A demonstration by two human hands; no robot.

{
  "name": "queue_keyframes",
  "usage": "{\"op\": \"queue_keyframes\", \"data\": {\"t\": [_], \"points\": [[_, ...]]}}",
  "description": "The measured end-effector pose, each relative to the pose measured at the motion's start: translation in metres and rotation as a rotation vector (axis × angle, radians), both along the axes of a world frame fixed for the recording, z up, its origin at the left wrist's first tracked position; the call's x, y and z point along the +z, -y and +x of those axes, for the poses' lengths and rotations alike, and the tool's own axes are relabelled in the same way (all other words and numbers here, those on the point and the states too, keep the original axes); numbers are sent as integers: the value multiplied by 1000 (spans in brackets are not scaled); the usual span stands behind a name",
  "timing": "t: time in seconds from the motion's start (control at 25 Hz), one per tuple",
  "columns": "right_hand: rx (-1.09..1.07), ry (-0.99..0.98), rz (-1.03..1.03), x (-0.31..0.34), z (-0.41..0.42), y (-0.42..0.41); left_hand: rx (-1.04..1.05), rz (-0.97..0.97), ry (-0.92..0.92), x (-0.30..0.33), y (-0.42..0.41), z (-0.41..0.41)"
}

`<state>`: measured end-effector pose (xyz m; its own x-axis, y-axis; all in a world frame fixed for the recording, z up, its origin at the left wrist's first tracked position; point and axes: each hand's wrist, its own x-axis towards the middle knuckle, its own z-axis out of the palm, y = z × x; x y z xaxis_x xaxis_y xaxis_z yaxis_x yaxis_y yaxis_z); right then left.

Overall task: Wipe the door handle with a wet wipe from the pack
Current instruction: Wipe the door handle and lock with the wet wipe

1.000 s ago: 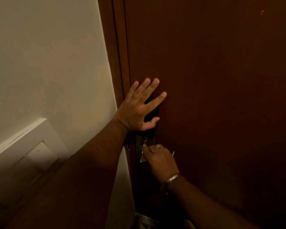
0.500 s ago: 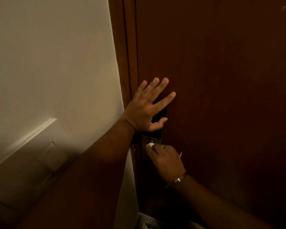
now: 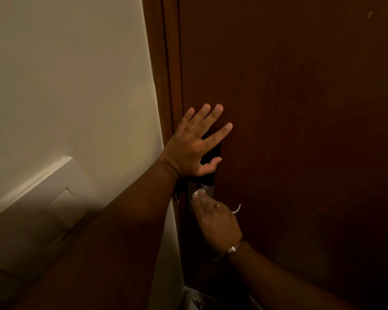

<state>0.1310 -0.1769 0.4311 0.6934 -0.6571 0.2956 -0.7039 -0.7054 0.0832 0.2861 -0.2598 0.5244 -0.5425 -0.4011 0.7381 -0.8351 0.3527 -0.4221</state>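
My left hand (image 3: 194,145) lies flat with fingers spread against the dark brown door (image 3: 300,130), over the black upper part of the lock plate (image 3: 208,182). Just below, my right hand (image 3: 217,222) is shut on a white wet wipe (image 3: 198,192). It presses the wipe onto the metal lock plate where the door handle sits. A corner of the wipe sticks out to the right of the hand. The handle itself is hidden under my right hand. The wipe pack is not in view.
The door frame (image 3: 166,74) runs down the door's left edge, next to a cream wall (image 3: 65,74). A white switch panel (image 3: 61,206) is on the wall at lower left. A light patch of floor shows at the bottom.
My right hand has slid the wipe slightly up along the lock plate. My left hand has stayed flat on the door. The view has shifted a little.
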Motion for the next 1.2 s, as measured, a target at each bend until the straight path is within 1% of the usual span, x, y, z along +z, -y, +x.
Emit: {"op": "queue_keyframes", "data": {"t": [0.12,0.2,0.28,0.44,0.56,0.72,0.8,0.88,1.0,1.12,1.2], "points": [[36,2,-2,1,-7,3,5,-1,-3,0,-1,-1],[60,-57,-58,2,10,11,0,10,-2,1,-2,-1],[40,-59,-60,5,18,9,4,7,-2,2,-3,-1],[123,6,33,-1,-21,-2,-15,3,-12,0,0,0],[180,-123,-22,-6,-10,11,-19,1,-11,0,0,0],[127,-214,-18,1,21,24,-17,5,-11,1,-2,-1],[185,-261,-51,-4,4,22,-24,2,-9,1,0,0],[272,-347,-135,-8,-23,17,-18,-4,-6,0,1,0],[351,-408,-140,-9,-56,15,-33,0,-12,0,2,0],[329,-414,-110,-4,-53,14,-31,-4,-10,0,3,1],[232,-346,-7,3,-27,15,-33,-11,-11,0,3,1]]}}
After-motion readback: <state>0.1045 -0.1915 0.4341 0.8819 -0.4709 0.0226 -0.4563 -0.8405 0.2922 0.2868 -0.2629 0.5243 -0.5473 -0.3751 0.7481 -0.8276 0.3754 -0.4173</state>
